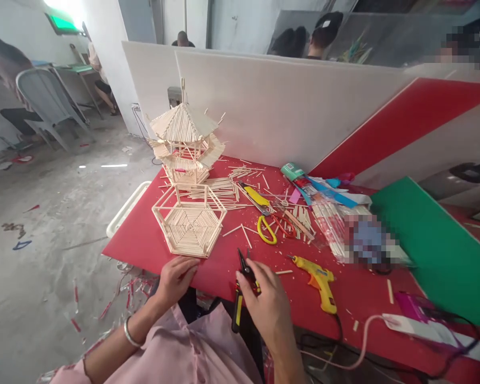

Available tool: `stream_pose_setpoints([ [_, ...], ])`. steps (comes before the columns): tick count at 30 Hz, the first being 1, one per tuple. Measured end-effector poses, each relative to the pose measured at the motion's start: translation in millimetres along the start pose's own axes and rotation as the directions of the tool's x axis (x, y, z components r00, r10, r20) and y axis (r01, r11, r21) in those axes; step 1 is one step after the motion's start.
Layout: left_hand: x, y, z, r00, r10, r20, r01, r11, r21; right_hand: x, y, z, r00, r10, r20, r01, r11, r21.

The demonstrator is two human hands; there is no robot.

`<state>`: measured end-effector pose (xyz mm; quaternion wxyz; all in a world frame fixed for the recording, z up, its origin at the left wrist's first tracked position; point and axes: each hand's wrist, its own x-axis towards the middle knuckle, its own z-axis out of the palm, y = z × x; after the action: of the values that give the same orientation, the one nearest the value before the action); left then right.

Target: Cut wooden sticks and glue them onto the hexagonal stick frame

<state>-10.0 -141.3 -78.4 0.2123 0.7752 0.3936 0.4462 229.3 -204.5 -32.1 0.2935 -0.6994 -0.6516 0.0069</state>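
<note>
My right hand point(266, 296) grips a pair of pliers point(237, 312) with black and yellow handles, their dark jaws pointing away from me over the table's front edge. My left hand point(178, 277) rests on the table edge, fingers loosely stretched beside the near rim of a hexagonal stick frame point(192, 226). That frame has a woven-looking floor of thin wooden sticks and low railings. Behind it rises a pagoda model point(184, 130) with a pointed roof, made of the same sticks. Loose sticks point(224, 192) lie close by.
On the red table point(136, 234) are yellow-handled scissors point(266, 230), a utility knife point(254, 193), a yellow glue gun point(318, 280), bagged sticks point(330, 226) and a power strip point(420, 328) with cables. A green board point(432, 250) leans at right; a white partition point(264, 106) stands behind. Other people are beyond.
</note>
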Motion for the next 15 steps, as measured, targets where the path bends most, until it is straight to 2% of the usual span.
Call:
stream_pose_setpoints([
  [4,6,-3,-3.2,0.995,-0.006,0.101,0.009,0.999,-0.034,3,-34,26,0.989,-0.091,0.115,0.087,0.995,0.044],
  [9,17,-11,-12.0,0.961,-0.008,0.275,0.027,0.997,-0.067,4,-50,61,0.983,-0.049,0.175,0.049,0.999,0.006],
  [12,20,-13,-13.0,0.953,-0.006,0.303,0.035,0.995,-0.09,6,-55,70,0.977,-0.013,0.211,0.017,1.0,-0.016],
  [15,20,-13,-11.1,0.96,0.012,0.28,0.013,0.996,-0.089,8,-59,71,0.974,0.008,0.228,-0.002,1.0,-0.023],
])
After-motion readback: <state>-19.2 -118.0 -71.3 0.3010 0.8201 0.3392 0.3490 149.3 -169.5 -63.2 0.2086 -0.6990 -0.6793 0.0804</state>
